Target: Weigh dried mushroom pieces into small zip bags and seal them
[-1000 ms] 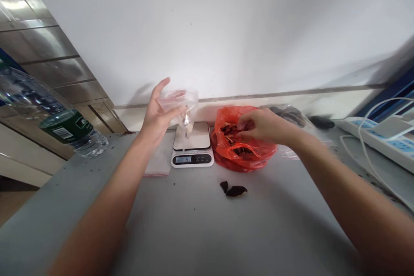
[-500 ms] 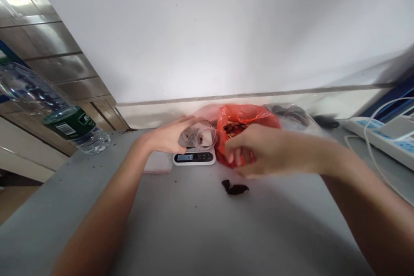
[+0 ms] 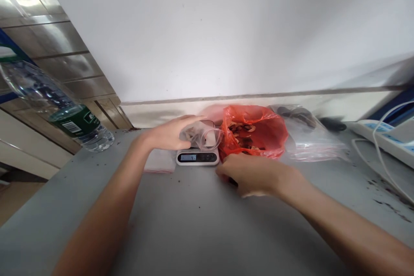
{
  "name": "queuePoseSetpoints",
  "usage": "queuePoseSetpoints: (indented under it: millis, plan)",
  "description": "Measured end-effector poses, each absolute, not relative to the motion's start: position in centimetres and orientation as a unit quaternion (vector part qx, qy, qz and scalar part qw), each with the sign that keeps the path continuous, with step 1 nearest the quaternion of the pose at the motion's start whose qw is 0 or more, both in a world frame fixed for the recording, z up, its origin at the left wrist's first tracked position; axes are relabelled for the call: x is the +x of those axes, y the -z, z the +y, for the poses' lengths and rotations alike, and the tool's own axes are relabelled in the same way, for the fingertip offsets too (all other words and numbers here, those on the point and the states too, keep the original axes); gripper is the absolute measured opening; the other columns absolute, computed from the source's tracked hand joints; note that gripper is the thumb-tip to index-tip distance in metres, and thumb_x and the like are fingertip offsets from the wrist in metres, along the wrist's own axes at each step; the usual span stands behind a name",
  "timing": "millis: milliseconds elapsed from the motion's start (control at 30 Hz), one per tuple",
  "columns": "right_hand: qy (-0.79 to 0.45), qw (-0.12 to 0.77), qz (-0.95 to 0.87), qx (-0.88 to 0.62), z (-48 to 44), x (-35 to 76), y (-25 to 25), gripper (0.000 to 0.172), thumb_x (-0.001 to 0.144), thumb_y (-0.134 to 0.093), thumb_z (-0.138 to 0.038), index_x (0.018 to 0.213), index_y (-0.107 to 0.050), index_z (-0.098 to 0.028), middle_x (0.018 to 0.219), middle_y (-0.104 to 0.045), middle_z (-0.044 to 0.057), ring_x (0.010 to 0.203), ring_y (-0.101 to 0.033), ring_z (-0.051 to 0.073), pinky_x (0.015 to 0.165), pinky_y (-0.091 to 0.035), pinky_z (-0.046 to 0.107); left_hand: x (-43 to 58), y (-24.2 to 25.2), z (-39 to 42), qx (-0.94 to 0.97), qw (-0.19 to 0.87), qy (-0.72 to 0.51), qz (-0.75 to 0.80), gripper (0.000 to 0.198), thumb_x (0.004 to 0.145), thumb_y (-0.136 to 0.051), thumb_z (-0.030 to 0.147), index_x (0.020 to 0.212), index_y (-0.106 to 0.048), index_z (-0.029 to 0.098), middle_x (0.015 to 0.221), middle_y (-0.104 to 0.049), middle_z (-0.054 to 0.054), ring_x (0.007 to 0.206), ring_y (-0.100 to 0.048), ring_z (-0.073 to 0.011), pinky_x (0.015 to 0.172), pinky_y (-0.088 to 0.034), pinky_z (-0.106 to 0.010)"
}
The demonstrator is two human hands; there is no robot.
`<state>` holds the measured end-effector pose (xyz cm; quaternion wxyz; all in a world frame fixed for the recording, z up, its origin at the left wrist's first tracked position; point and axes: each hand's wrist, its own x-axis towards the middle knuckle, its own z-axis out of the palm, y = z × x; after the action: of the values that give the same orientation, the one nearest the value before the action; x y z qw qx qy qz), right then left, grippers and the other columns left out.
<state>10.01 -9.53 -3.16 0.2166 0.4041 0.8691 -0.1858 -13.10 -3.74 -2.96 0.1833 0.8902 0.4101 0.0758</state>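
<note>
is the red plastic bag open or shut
Open: the red plastic bag gapes at the top, showing brown slices inside.

Dark piece (image 3: 233, 181) — mostly hidden (behind the right hand (image 3: 250, 173)).

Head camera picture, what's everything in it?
Scale: one, white/black, centre.
Small bag: one, clear, over scale.
Red bag: one, red, beside scale.
Slices: many, brown, inside red bag.
Dark piece: one visible, blackish, centre.
Flat bags: one stack, whitish, centre-left.
Clear bags: several, clear, right of red bag.
Bottle: one, clear/green, left.
Device: one, white/blue, right.
Cable: one visible, white, right.
Table: one, grey, below.
Specks: many, dark, on table.
Wall: one, white, behind.
Black object: one, black, near wall.
Panels: several, silver, upper left.
Left hand: one, at small bag.
Right hand: one, before red bag.
</note>
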Motion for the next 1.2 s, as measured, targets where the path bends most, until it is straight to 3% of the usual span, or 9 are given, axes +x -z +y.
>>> queuePoseSetpoints:
  millis: [100,233,400,600,767,933,1100,1200]
  plan:
    - [0.190,0.177,0.875,0.409,-8.4,10.3,3.7,0.025,0.071,-0.053,0.006,0.071,-0.053,-0.019,0.081,-0.058,0.000,0.067,-0.050,0.013,0.053,-0.029,0.026,-13.1,3.1,-3.7,0.890,0.184,-0.078,0.409,0.080,0.084,-0.062,0.026,0.160,-0.038,0.027,0.155,-0.054,-0.010,0.136,-0.057,-0.0300,0.102,-0.052,-0.034]
    - [0.235,0.129,0.875,0.403,-7.5,10.6,4.0,0.029,0.069,-0.051,0.005,0.060,-0.039,-0.020,0.067,-0.044,-0.004,0.060,-0.038,0.011,0.053,-0.024,0.029,-13.0,3.0,-3.8,0.882,0.183,-0.073,0.428,0.078,0.085,-0.064,0.031,0.159,-0.039,0.026,0.159,-0.050,-0.009,0.139,-0.054,-0.0303,0.104,-0.050,-0.033]
    - [0.275,0.081,0.862,0.418,-7.4,10.9,3.7,0.025,0.070,-0.054,0.001,0.062,-0.045,-0.021,0.068,-0.050,-0.004,0.061,-0.042,0.011,0.053,-0.029,0.027,-12.9,2.6,-3.9,0.871,0.182,-0.063,0.452,0.071,0.088,-0.060,0.036,0.156,-0.044,0.027,0.155,-0.054,-0.009,0.136,-0.057,-0.0305,0.102,-0.050,-0.033]
    - [0.284,0.132,0.866,0.389,-7.3,11.0,4.4,0.021,0.069,-0.057,0.000,0.069,-0.053,-0.020,0.072,-0.053,-0.004,0.063,-0.047,0.012,0.053,-0.031,0.026,-12.9,2.4,-4.0,0.875,0.183,-0.058,0.444,0.070,0.089,-0.059,0.036,0.156,-0.044,0.027,0.159,-0.050,-0.007,0.140,-0.053,-0.0294,0.105,-0.048,-0.032]
    - [0.284,0.118,0.864,0.399,-6.9,10.6,5.1,0.018,0.067,-0.056,-0.001,0.067,-0.056,-0.019,0.069,-0.053,-0.004,0.061,-0.048,0.011,0.052,-0.031,0.025,-12.9,2.2,-4.1,0.874,0.186,-0.055,0.446,0.072,0.089,-0.060,0.037,0.158,-0.042,0.028,0.162,-0.046,-0.007,0.143,-0.050,-0.0297,0.109,-0.046,-0.033]
    - [0.317,-0.022,0.875,0.366,-7.0,10.8,4.3,0.013,0.074,-0.058,-0.010,0.074,-0.068,-0.019,0.074,-0.065,0.000,0.064,-0.057,0.013,0.058,-0.041,0.027,-12.9,1.9,-4.4,0.874,0.199,-0.070,0.438,0.072,0.089,-0.062,0.039,0.157,-0.043,0.027,0.160,-0.050,-0.008,0.141,-0.052,-0.0303,0.106,-0.048,-0.035]
    - [0.301,-0.256,0.828,0.397,-6.1,13.2,2.6,0.020,0.083,-0.063,-0.036,0.089,-0.077,-0.021,0.095,-0.079,0.007,0.088,-0.071,0.024,0.083,-0.055,0.039,-12.8,1.9,-4.7,0.868,0.219,-0.125,0.428,0.062,0.094,-0.062,0.043,0.152,-0.050,0.026,0.157,-0.054,-0.007,0.142,-0.053,-0.0263,0.113,-0.044,-0.036]
    - [0.250,-0.263,0.804,0.470,-4.6,15.1,2.3,0.013,0.081,-0.065,-0.027,0.082,-0.078,-0.023,0.091,-0.079,0.006,0.087,-0.072,0.027,0.087,-0.055,0.042,-12.7,1.9,-4.6,0.855,0.236,-0.168,0.430,0.049,0.097,-0.057,0.042,0.143,-0.059,0.025,0.151,-0.060,-0.006,0.138,-0.056,-0.0238,0.112,-0.045,-0.036]
